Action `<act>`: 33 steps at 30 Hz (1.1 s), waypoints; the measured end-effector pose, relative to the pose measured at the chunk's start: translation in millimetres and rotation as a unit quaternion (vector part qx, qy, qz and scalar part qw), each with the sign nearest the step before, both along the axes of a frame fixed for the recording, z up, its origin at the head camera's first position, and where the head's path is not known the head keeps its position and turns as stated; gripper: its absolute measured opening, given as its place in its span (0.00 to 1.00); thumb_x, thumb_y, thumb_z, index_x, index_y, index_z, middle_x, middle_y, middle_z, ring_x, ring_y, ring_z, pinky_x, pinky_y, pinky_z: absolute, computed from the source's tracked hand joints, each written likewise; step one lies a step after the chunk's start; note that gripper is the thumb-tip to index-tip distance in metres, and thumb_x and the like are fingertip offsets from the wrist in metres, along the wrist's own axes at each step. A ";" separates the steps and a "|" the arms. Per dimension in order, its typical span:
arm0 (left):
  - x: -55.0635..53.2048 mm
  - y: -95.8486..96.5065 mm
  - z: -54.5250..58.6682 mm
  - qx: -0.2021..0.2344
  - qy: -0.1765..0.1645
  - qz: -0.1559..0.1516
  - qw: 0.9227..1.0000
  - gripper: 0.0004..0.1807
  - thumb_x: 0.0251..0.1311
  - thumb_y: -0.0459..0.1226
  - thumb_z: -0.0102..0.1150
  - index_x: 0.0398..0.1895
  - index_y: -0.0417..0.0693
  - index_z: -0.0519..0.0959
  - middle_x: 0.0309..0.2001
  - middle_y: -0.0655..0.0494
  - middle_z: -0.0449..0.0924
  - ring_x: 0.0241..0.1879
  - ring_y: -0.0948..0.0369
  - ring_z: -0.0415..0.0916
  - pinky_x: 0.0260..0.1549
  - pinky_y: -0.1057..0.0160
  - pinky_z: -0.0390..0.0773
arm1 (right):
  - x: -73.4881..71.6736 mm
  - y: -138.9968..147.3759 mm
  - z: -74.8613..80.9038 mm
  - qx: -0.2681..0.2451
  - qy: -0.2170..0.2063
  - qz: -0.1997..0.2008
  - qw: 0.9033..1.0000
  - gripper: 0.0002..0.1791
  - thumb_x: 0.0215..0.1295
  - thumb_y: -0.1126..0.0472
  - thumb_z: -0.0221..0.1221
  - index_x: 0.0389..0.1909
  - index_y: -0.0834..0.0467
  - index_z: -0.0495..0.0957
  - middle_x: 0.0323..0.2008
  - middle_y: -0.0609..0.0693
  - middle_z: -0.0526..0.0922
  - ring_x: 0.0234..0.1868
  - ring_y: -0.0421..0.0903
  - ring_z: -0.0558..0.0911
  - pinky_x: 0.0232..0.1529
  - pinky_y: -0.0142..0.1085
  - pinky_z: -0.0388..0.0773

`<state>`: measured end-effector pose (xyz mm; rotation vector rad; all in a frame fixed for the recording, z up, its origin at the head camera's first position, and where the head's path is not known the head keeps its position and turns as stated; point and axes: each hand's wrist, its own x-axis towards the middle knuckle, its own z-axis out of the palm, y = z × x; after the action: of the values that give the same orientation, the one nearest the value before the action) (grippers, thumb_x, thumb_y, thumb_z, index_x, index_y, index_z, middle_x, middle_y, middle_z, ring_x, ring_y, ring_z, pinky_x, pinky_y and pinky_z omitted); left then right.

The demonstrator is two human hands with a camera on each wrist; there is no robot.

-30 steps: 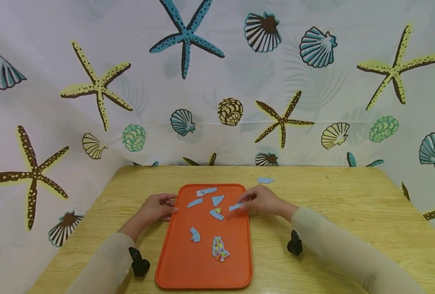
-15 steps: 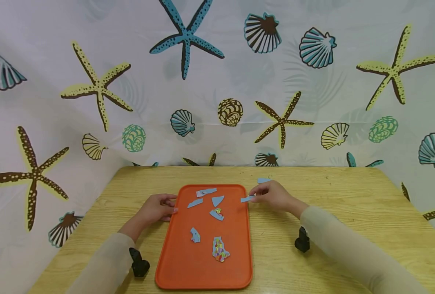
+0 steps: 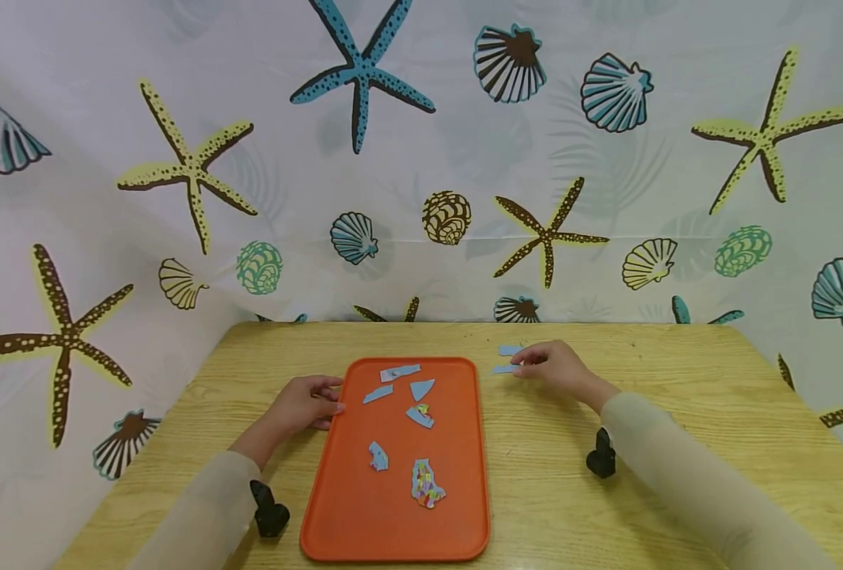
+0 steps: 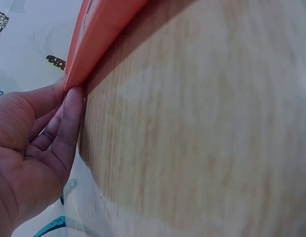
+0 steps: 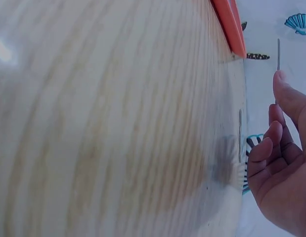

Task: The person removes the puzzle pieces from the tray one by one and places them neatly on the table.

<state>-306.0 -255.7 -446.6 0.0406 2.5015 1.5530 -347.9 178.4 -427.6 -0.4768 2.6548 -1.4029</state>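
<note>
My left hand grips the left rim of an orange tray; in the left wrist view the thumb and fingers pinch the corner of the orange tray. To the right of the tray, my right hand pinches a light-blue torn piece of card. Seen edge-on in the right wrist view, that card piece is a thin line above the thumb, held off the table. Just behind the hand, another blue card piece lies on the wood, partly covered by the fingers.
Several torn card pieces lie on the tray: a blue triangle, a pale strip, a blue strip and a colourful printed piece among them. A wooden table ends at a shell-patterned cloth.
My right hand has carried the blue card piece from over the tray's right part, rightward and back, past the rim to beside the other blue piece. My left hand stays in place.
</note>
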 end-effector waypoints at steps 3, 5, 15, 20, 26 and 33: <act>-0.2 0.4 0.7 0.000 -0.002 -0.001 1.000 0.27 0.62 0.28 0.61 0.65 0.33 0.68 0.44 0.44 0.75 0.32 0.58 0.79 0.31 0.58 0.84 | -2.5 5.4 -0.2 0.005 -0.004 -0.009 1.000 0.12 0.63 0.61 0.66 0.45 0.62 0.85 0.34 0.50 0.80 0.35 0.47 0.72 0.34 0.37 0.71; 0.1 0.6 1.6 0.000 -0.002 -0.002 1.000 0.27 0.62 0.28 0.61 0.65 0.33 0.68 0.44 0.44 0.75 0.32 0.58 0.79 0.31 0.58 0.84 | -3.6 7.9 0.2 0.008 -0.007 -0.014 1.000 0.12 0.63 0.60 0.66 0.45 0.61 0.85 0.35 0.51 0.80 0.35 0.47 0.72 0.34 0.37 0.71; 1.4 0.7 4.2 -0.002 -0.004 -0.002 1.000 0.27 0.62 0.28 0.61 0.65 0.33 0.68 0.44 0.44 0.75 0.32 0.58 0.79 0.31 0.58 0.84 | -12.5 10.6 -7.7 0.015 -0.030 -0.044 0.998 0.10 0.63 0.63 0.65 0.43 0.62 0.84 0.32 0.51 0.78 0.32 0.47 0.70 0.31 0.35 0.68; 3.0 1.0 3.9 -0.004 -0.011 0.002 1.000 0.27 0.62 0.28 0.61 0.65 0.33 0.68 0.44 0.43 0.75 0.33 0.58 0.79 0.32 0.58 0.84 | -16.5 9.9 -11.7 0.016 -0.027 -0.050 0.998 0.10 0.62 0.62 0.66 0.43 0.62 0.84 0.31 0.51 0.78 0.31 0.46 0.71 0.31 0.35 0.68; 3.5 1.2 2.9 -0.008 -0.016 0.008 1.000 0.28 0.62 0.29 0.61 0.65 0.34 0.68 0.45 0.43 0.75 0.33 0.57 0.79 0.32 0.58 0.84 | -19.3 8.5 -12.9 0.028 -0.014 -0.053 0.998 0.10 0.62 0.62 0.66 0.42 0.63 0.84 0.31 0.51 0.79 0.31 0.47 0.71 0.31 0.36 0.68; 3.1 2.0 3.8 -0.004 -0.014 0.010 1.000 0.27 0.62 0.29 0.61 0.65 0.35 0.69 0.45 0.43 0.75 0.33 0.57 0.79 0.32 0.58 0.84 | -29.8 9.5 -16.1 0.041 0.000 -0.068 0.997 0.09 0.61 0.62 0.67 0.40 0.61 0.85 0.32 0.52 0.80 0.32 0.47 0.73 0.32 0.36 0.70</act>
<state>-303.0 -253.8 -442.7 -0.0078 2.4937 1.5397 -377.8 188.0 -443.7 -0.2927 2.7790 -1.3190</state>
